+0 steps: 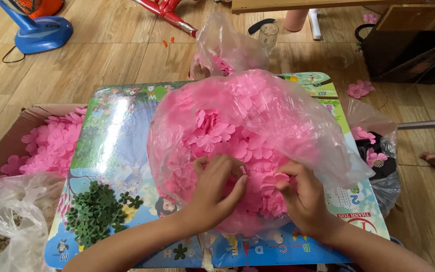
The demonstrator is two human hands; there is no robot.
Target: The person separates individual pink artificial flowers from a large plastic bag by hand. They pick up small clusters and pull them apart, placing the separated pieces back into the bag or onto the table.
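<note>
both hands are in the clear bag of pink fabric flowers [237,136] on the board's near edge [278,249]: left hand [216,189] and right hand [303,194] pinching petals apart; next needs one flower freed.

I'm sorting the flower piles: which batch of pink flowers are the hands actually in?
The big clear bag of pink flowers in the middle of the board: both the left hand and right hand are in it. The cardboard box's pile lies untouched at left.

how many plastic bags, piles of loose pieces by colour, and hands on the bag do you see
Clear plastic bags of pink flowers: 3 (big, behind, right)
Loose pink flower pile: 1
Green leaf pile: 1
Hands: 2 (left, right)
Total: 7
</note>
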